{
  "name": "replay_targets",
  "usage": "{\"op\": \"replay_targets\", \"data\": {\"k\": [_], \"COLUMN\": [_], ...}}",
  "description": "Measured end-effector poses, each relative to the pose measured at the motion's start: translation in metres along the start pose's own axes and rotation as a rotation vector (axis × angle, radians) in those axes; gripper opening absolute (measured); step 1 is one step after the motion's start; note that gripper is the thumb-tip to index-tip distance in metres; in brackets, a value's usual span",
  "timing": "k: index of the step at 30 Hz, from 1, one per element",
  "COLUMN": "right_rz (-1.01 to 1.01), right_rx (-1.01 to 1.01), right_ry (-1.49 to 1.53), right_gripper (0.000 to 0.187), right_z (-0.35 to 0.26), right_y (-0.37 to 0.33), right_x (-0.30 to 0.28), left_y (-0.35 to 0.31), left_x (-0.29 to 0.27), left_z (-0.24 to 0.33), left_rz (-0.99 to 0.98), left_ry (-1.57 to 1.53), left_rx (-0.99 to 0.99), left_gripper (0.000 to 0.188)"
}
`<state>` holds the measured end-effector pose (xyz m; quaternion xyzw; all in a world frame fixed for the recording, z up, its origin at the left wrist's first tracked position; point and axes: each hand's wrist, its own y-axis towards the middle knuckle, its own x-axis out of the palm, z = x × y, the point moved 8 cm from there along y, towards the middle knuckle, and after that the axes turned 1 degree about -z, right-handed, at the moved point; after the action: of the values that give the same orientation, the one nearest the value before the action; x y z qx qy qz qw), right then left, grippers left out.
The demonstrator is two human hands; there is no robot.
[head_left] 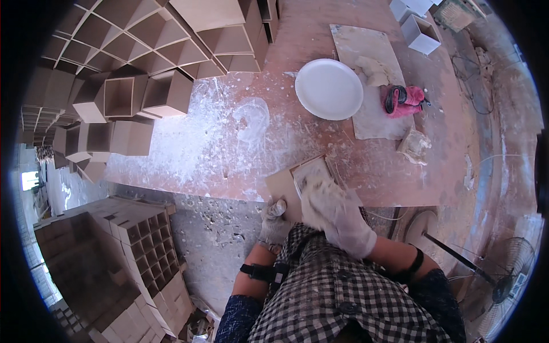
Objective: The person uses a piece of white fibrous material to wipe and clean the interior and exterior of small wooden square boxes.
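**Probably light, stiff and easily dented**

The brown box (281, 188) is at the near edge of the table (400, 180), between your 2 gloved hands. Your left hand (274, 221) grasps its left side; your right hand (346, 226) is at a pale, fuzzy cloth (319, 195) over it, fingers hidden, so you cannot tell whether they grip. Expect thin board: little weight, some dusty slip, corners that crush. Hold 2 opposite walls, near the corners.

A blurred clump (321, 201), perhaps a rag, and the right hand (350, 228) hide part of the box (309, 171); the edge cuts off the far-left box stack (214, 14).
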<state>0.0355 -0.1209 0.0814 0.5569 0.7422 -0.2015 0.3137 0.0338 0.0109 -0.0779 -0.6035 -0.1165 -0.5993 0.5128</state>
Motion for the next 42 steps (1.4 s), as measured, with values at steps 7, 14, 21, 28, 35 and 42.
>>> {"op": "replay_targets", "data": {"k": [7, 14, 21, 28, 35, 42], "right_rz": [0.067, 0.118, 0.062, -0.076, -0.205, -0.474], "right_rx": [0.217, -0.021, -0.108, 0.19, -0.032, 0.046], "right_ry": [-0.247, -0.248, -0.37, 0.615, 0.178, -0.406], "right_gripper": [0.037, 0.039, 0.005, 0.021, 0.026, 0.012], "right_z": [0.045, -0.007, 0.004, 0.035, -0.003, 0.038], "right_y": [0.011, -0.004, 0.012, 0.029, 0.015, 0.003], "right_x": [-0.002, -0.001, -0.028, 0.001, -0.004, -0.001], "left_y": [0.005, 0.005, 0.016, 0.008, 0.021, 0.023], "left_x": [0.009, 0.007, -0.01, 0.043, -0.007, -0.006], "left_z": [0.002, 0.004, 0.012, 0.014, 0.015, 0.015], "left_rz": [0.037, -0.017, -0.015, -0.12, -0.029, -0.003], "left_ry": [0.005, 0.033, 0.1, 0.038, 0.05, -0.115], "left_rx": [-0.026, -0.031, 0.029, -0.022, 0.04, -0.014], "left_gripper": [0.062, 0.056, 0.062, 0.065, 0.051, 0.045]}}
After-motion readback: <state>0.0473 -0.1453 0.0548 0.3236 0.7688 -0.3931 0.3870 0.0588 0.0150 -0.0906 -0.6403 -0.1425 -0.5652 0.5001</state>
